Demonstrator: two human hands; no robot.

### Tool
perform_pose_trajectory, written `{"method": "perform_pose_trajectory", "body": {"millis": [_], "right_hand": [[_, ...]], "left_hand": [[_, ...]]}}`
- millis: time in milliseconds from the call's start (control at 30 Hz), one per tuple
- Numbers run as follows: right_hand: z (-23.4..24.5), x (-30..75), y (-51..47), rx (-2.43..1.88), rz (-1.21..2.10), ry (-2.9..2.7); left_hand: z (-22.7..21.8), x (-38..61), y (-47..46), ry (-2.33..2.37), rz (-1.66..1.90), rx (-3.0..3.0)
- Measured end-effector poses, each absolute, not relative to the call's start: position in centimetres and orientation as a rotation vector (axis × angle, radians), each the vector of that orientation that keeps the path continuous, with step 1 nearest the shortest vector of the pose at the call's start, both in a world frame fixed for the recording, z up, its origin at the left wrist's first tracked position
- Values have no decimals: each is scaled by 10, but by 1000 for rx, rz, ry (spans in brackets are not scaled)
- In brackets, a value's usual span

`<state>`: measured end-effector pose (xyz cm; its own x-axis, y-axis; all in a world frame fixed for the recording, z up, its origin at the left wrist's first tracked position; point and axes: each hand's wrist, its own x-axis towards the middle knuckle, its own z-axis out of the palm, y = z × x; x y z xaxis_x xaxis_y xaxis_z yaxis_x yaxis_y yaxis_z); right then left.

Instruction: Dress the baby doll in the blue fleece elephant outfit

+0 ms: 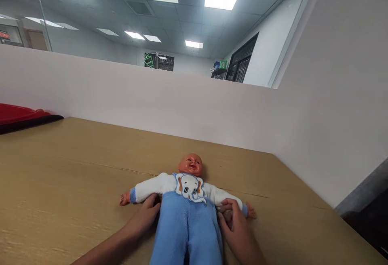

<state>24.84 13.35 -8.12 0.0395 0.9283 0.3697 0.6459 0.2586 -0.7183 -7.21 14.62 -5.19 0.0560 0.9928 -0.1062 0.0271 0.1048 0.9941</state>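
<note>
A baby doll lies on its back on the brown table, arms spread wide. It wears a light blue and white fleece suit with an elephant face on the chest. My left hand grips the doll's side just below its white sleeve, with the fingertips partly tucked out of sight. On the other side, my right hand has curled fingers at the sleeve's underside and the thumb against the blue trunk. The doll's lower legs run out of the frame at the bottom.
The brown table meets a white wall at the back, with a large window or mirror above. A red object with a dark edge sits at the far left. Beyond the table's right edge is a dark area.
</note>
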Motion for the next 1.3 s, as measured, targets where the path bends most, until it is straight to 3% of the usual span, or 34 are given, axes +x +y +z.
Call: {"method": "perform_pose_trajectory", "body": {"millis": [133, 300, 400, 567, 700, 833, 967, 1067, 1300], "right_hand": [[-66, 297, 140, -1628, -141, -1922], [-42, 331, 151, -1592, 301, -2074], [-2, 318, 148, -1650, 364, -2010], [102, 246, 131, -1583, 21, -2038], [152, 194, 118, -1172, 62, -2044], [127, 184, 127, -900, 427, -1677], [53, 177, 160, -1097, 788, -1448], [16, 153, 181, -1093, 1012, -1400], [26, 104, 199, -980, 1222, -1345]], "left_hand": [[-28, -103, 150, 1426, 812, 1841], [25, -97, 136, 1763, 643, 2261], [51, -60, 124, 1400, 846, 2441], [53, 16, 146, 932, 1149, 2408], [48, 43, 187, 837, 1391, 2056], [57, 19, 208, 943, 1533, 1575], [71, -19, 215, 835, 1715, 1190], [79, -36, 220, 664, 1625, 1070], [83, -64, 234, 307, 1450, 981]]}}
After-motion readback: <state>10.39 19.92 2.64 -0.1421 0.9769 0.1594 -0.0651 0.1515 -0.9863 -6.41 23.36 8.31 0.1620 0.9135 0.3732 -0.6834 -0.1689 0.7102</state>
